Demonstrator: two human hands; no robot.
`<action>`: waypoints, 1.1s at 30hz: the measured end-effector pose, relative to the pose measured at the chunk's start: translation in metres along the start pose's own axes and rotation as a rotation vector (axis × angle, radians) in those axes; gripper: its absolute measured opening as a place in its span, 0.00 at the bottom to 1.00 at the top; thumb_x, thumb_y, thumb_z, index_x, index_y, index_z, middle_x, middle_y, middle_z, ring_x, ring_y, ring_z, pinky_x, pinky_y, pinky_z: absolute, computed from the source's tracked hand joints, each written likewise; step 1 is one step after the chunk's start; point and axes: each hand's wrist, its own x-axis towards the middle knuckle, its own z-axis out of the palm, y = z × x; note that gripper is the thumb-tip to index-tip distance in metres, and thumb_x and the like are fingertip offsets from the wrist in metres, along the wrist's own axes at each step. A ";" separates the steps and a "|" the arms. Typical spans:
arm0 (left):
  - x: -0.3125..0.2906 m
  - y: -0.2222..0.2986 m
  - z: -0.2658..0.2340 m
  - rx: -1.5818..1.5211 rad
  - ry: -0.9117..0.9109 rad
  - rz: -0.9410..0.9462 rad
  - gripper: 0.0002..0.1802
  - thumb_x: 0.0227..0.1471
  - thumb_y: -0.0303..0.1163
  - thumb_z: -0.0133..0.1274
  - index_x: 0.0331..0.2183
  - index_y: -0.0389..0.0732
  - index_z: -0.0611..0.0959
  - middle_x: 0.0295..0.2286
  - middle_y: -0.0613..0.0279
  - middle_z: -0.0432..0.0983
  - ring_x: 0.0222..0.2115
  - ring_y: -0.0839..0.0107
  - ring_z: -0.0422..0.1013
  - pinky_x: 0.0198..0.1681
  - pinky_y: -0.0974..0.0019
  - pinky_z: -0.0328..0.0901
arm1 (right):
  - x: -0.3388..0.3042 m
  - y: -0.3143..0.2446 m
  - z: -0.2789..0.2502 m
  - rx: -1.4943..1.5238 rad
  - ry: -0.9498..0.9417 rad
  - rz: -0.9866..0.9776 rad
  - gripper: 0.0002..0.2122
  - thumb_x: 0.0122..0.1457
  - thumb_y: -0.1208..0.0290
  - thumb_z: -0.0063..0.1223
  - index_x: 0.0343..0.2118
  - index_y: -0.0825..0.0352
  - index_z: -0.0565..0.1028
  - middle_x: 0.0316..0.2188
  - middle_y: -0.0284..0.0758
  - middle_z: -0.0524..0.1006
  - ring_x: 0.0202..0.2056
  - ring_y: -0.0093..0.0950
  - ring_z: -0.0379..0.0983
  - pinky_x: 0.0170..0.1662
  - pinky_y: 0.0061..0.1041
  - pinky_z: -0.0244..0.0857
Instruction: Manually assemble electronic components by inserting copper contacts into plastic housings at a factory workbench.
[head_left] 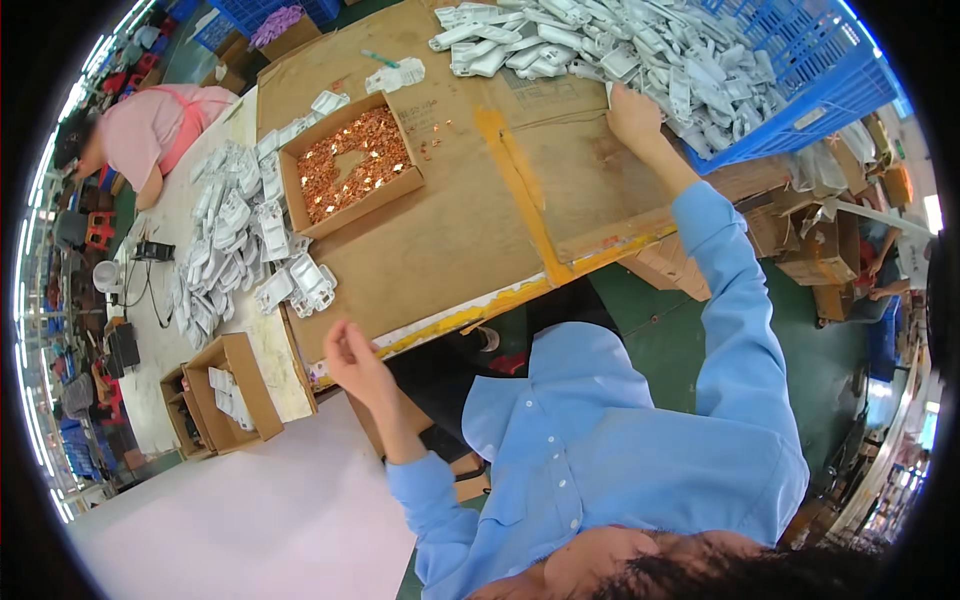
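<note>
My right hand (636, 118) is stretched out to the near edge of a large heap of white plastic casings (690, 75). Its fingers are closed at a white casing (610, 92), of which only a sliver shows past the fingertips. My left hand (358, 365) hovers by the table's near left edge, fingers loosely bent, with nothing visible in them. Just beyond it lie several white casings (305, 283), part of a second pile (225, 230) along the left side. A cardboard tray (375, 200) of small copper-coloured metal pieces (345, 165) stands on the brown tabletop (460, 220).
A blue plastic crate (830, 80) lies tipped beside the heap at the right. Cardboard boxes (250, 385) with white parts stand at the lower left. A person in pink (155, 130) leans at the far left. Yellow tape (515, 185) crosses the tabletop.
</note>
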 end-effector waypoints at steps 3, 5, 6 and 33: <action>-0.034 -0.015 0.008 -0.199 -0.013 -0.114 0.09 0.57 0.27 0.51 0.39 0.33 0.78 0.24 0.67 0.72 0.18 0.83 0.63 0.21 0.79 0.59 | 0.001 -0.006 -0.007 0.025 -0.043 0.030 0.10 0.52 0.72 0.52 0.36 0.71 0.73 0.31 0.48 0.80 0.35 0.44 0.79 0.35 0.40 0.74; -0.053 -0.005 0.020 -0.272 -0.023 -0.173 0.08 0.57 0.27 0.51 0.38 0.33 0.78 0.25 0.65 0.72 0.18 0.83 0.63 0.21 0.79 0.58 | 0.003 -0.002 -0.005 0.060 -0.063 0.108 0.21 0.51 0.61 0.60 0.42 0.70 0.69 0.33 0.46 0.79 0.37 0.45 0.78 0.38 0.43 0.72; -0.061 0.000 0.024 -0.296 -0.054 -0.171 0.08 0.57 0.26 0.51 0.38 0.33 0.78 0.25 0.65 0.72 0.18 0.83 0.63 0.21 0.79 0.58 | 0.004 -0.001 -0.002 0.045 -0.070 0.118 0.22 0.51 0.60 0.61 0.43 0.70 0.69 0.35 0.47 0.79 0.37 0.45 0.78 0.38 0.42 0.72; -0.072 0.013 0.025 -0.306 -0.285 -0.228 0.12 0.58 0.26 0.49 0.44 0.34 0.77 0.29 0.63 0.75 0.22 0.84 0.65 0.26 0.80 0.61 | -0.033 -0.010 -0.050 -0.017 0.134 -0.037 0.08 0.55 0.67 0.50 0.35 0.64 0.69 0.26 0.41 0.78 0.30 0.41 0.78 0.31 0.42 0.72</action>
